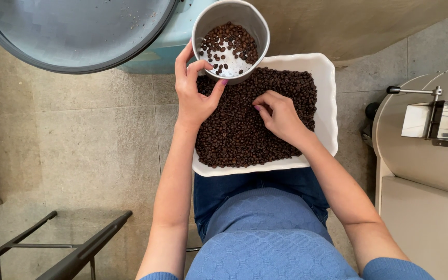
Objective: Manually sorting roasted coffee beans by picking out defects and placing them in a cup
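A small metal cup is gripped at its rim by the left hand, tilted above the white tray resting on the lap. Roasted coffee beans are pinched by the right hand. Beans could be spilled to the tiled floor if the cup tips further.

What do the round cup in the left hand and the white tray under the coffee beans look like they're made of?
The cup looks like thin metal, maybe steel: grey, dull sheen on its wall, pale inside. The tray looks like glossy white plastic or melamine, perhaps ceramic: smooth, rounded raised rim. The left hand grips the cup's rim.
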